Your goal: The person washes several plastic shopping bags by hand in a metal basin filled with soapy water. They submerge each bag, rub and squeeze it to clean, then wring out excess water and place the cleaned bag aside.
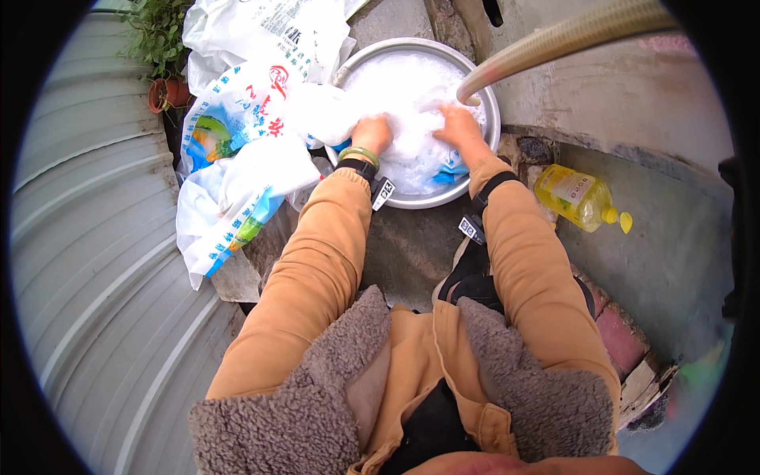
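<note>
A round metal basin [415, 203] full of white suds [409, 77] lies before me. My left hand [373, 135] is closed on a white plastic bag [329, 110] at the basin's left side, with a green bangle on that wrist. Across from it, my right hand [462, 127] reaches into the foam with thumb and fingers apart. Its fingertips are partly hidden, and glare hides whether it grips anything. Blue-printed plastic [452, 172] shows in the water below it. The end of a ribbed hose [564, 44] hangs over the suds just above my right hand.
More printed white plastic bags [228, 208] are heaped left of the basin. A yellow detergent bottle [573, 193] lies on its side at the right, cap flipped open. A potted plant [169, 94] stands at upper left, beside corrugated metal sheeting [89, 237]. A concrete wall [599, 95] borders the right.
</note>
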Demonstrator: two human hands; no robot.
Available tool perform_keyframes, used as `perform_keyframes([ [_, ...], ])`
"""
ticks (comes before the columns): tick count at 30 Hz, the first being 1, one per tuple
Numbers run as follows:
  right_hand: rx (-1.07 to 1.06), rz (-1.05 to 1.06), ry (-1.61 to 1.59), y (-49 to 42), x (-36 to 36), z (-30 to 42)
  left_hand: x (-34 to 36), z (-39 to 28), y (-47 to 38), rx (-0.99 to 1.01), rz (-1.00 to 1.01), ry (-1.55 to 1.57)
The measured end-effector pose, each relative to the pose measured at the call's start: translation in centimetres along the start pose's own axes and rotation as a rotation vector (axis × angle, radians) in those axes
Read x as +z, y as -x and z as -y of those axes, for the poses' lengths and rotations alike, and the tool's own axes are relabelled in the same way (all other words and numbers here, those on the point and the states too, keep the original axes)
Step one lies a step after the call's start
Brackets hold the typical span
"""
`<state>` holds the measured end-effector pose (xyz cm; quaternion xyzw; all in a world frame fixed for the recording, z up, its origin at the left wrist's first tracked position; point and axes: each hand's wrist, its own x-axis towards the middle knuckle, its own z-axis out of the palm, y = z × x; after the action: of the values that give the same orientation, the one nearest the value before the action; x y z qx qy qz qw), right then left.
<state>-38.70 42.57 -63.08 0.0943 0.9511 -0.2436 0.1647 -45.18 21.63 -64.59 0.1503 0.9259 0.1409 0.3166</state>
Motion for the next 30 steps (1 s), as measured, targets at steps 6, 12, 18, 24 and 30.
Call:
perform_keyframes([
  [6,0.086,-0.236,0.149,3.2,-1.5,1.0,-2.9,-0.2,0.6,0.062,-0.564,0.506],
  [12,0.019,-0.349,0.268,6.1,-4.3,3.4,-8.3,-1.8,2.9,0.091,-0.716,0.683],
  [18,-0.26,-0.432,0.303,9.0,-6.4,6.5,-11.2,-2.1,5.6,0.123,-0.813,0.753],
  [24,-0.435,-0.614,0.169,10.0,-8.6,10.6,-14.0,-2.1,7.7,0.181,-0.962,0.773],
  [30,-0.623,-0.824,-0.058,10.1,-13.4,15.2,-20.6,-1.4,10.2,0.248,-0.581,0.878],
])
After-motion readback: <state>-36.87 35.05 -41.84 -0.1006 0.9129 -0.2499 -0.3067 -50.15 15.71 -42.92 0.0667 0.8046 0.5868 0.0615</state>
